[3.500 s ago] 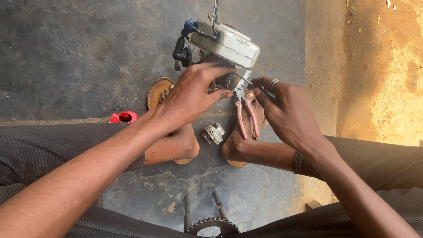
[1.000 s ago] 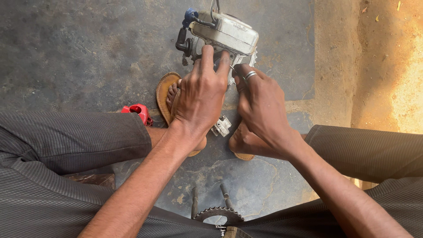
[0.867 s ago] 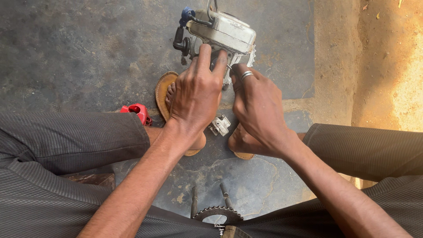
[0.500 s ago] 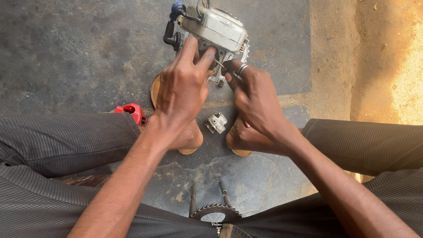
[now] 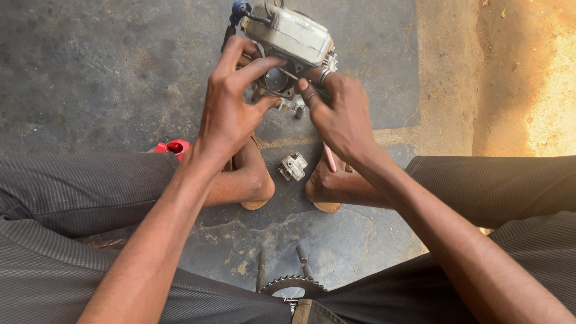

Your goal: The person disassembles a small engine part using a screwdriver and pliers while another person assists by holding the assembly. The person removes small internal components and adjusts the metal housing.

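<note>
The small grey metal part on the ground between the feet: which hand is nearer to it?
Right. The right hand hangs just above and right of the small metal part; the left hand is farther, up and left. Both hands work at the engine.

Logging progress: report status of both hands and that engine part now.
Left hand and right hand both on the grey engine unit. Small metal part loose on floor between the feet. Nothing in the way.

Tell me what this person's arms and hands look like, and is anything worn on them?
Both forearms are bare, with no sleeves and no gloves. The right hand wears a silver-coloured ring on one finger. The left hand shows no ring or band. No watch shows on either wrist.
</note>
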